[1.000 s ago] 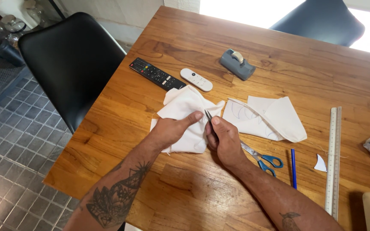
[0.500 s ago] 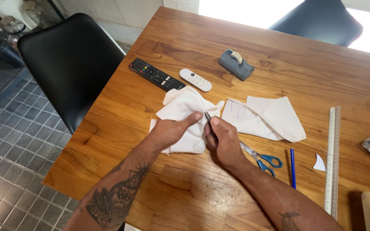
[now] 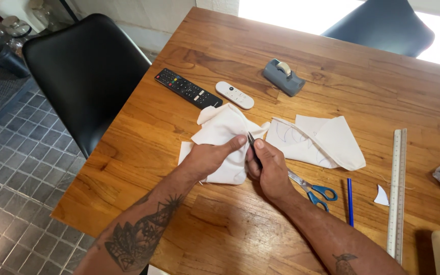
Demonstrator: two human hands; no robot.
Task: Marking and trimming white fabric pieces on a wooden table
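Note:
A crumpled piece of white fabric [image 3: 220,130] lies on the wooden table [image 3: 189,219]. My left hand [image 3: 207,158] presses down on it, thumb stretched toward the right. My right hand [image 3: 268,170] grips a small dark pointed tool [image 3: 251,141], its tip at the fabric beside my left thumb. A second white fabric piece [image 3: 327,142] with blue pen curves lies just to the right. Blue-handled scissors [image 3: 314,189] rest by my right wrist.
A black remote [image 3: 187,88], a white remote [image 3: 235,94] and a grey tape dispenser [image 3: 283,77] sit further back. At the right lie a blue pen [image 3: 350,201], a clear ruler [image 3: 396,193] and a small white scrap [image 3: 381,196]. A black chair [image 3: 85,76] stands at the left.
Both hands stay on the fabric in nearly the same spot; only slight shifts of the fingers and tool show.

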